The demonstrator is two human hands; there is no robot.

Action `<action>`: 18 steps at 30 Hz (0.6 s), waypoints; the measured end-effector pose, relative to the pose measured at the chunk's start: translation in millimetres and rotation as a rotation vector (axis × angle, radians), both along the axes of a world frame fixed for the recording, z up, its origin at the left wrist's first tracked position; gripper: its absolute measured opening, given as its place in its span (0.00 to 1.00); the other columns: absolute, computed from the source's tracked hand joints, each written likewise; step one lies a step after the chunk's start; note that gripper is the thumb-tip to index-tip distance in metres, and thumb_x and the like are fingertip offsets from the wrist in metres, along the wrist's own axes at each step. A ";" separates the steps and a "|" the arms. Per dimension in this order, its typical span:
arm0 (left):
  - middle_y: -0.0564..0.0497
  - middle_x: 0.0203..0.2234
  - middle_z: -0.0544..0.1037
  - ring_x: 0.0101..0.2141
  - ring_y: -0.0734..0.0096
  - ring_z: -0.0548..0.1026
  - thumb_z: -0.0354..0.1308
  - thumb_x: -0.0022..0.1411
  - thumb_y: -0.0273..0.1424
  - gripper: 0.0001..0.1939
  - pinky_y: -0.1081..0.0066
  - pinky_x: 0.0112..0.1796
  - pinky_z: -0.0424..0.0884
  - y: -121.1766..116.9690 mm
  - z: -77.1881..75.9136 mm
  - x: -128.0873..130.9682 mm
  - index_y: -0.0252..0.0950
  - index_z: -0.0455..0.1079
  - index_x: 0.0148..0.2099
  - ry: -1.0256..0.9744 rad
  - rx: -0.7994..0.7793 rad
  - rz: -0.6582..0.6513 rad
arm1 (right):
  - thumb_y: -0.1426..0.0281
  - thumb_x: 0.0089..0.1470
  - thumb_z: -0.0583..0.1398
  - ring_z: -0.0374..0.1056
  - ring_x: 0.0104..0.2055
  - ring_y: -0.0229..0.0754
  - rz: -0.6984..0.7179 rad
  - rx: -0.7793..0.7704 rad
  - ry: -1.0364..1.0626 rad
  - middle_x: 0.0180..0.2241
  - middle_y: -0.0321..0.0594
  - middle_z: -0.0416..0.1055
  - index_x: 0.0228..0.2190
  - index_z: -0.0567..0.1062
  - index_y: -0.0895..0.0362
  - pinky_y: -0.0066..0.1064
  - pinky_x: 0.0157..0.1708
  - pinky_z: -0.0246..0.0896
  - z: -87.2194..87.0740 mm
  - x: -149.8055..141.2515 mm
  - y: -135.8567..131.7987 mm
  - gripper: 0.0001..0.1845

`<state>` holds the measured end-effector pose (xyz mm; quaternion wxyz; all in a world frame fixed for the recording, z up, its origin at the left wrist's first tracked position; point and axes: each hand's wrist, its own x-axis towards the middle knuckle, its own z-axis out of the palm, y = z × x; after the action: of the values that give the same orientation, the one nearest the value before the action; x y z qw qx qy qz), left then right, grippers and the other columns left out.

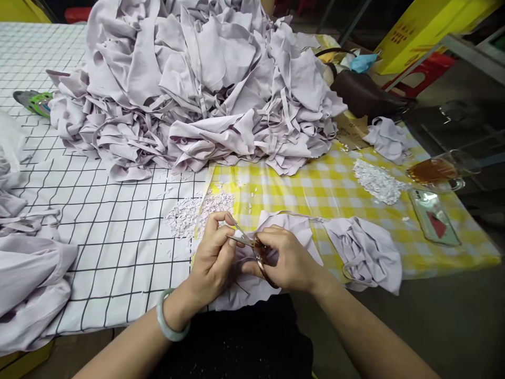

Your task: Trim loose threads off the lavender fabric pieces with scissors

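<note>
My right hand (282, 255) is wrapped round a pair of small scissors (260, 262), with fingers in the brown handles. The blades stand apart and point left at the fingertips of my left hand (215, 252). A small white piece (238, 233) shows between the blades, pinched by my left hand; its exact kind is unclear. Beneath both hands a pale lilac cloth piece (292, 227) lies over the table's front edge, partly covered by them. One strap links it to a bunched lilac cloth (361, 250) on the right.
A large heap of lilac cloth pieces (221, 58) fills the back of the table. Small clippings (183, 216) lie just beyond my left hand. To the right are a pile of white bits (379, 181), a glass mug of brown liquid (436, 171) and a phone (434, 217).
</note>
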<state>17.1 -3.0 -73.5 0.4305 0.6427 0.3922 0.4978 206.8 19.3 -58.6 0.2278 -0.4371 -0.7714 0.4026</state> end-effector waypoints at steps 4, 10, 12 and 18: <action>0.47 0.39 0.65 0.48 0.61 0.63 0.46 0.75 0.28 0.13 0.62 0.49 0.66 -0.1 -1.3 -1.2 0.39 0.69 0.39 0.004 -0.023 0.011 | 0.50 0.51 0.67 0.56 0.23 0.36 0.001 -0.033 0.014 0.18 0.32 0.62 0.18 0.63 0.55 0.30 0.27 0.52 -0.5 -3.1 2.0 0.28; 0.46 0.38 0.67 0.49 0.59 0.63 0.46 0.75 0.31 0.13 0.59 0.50 0.66 1.1 0.3 -2.4 0.40 0.69 0.38 0.025 -0.047 0.006 | 0.50 0.51 0.67 0.56 0.23 0.35 -0.008 -0.082 0.028 0.18 0.32 0.61 0.18 0.62 0.55 0.29 0.25 0.52 -0.3 -4.2 2.9 0.28; 0.46 0.38 0.67 0.49 0.59 0.63 0.46 0.75 0.32 0.13 0.59 0.50 0.66 2.1 0.7 -2.6 0.40 0.69 0.38 0.029 -0.044 0.003 | 0.50 0.51 0.67 0.54 0.22 0.35 -0.012 -0.104 0.030 0.17 0.31 0.60 0.17 0.61 0.55 0.28 0.25 0.51 -0.2 -4.3 3.5 0.29; 0.48 0.40 0.66 0.49 0.63 0.63 0.45 0.75 0.28 0.13 0.64 0.49 0.66 4.6 -2.4 -3.3 0.40 0.69 0.39 0.021 -0.025 -0.003 | 0.51 0.50 0.68 0.51 0.22 0.33 -0.005 -0.225 0.022 0.17 0.30 0.57 0.16 0.60 0.55 0.27 0.22 0.48 -2.6 -1.7 6.5 0.30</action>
<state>13.8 1.5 -75.9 0.4352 0.6429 0.4018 0.4856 205.1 25.8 -61.2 0.1867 -0.4575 -0.7178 0.4905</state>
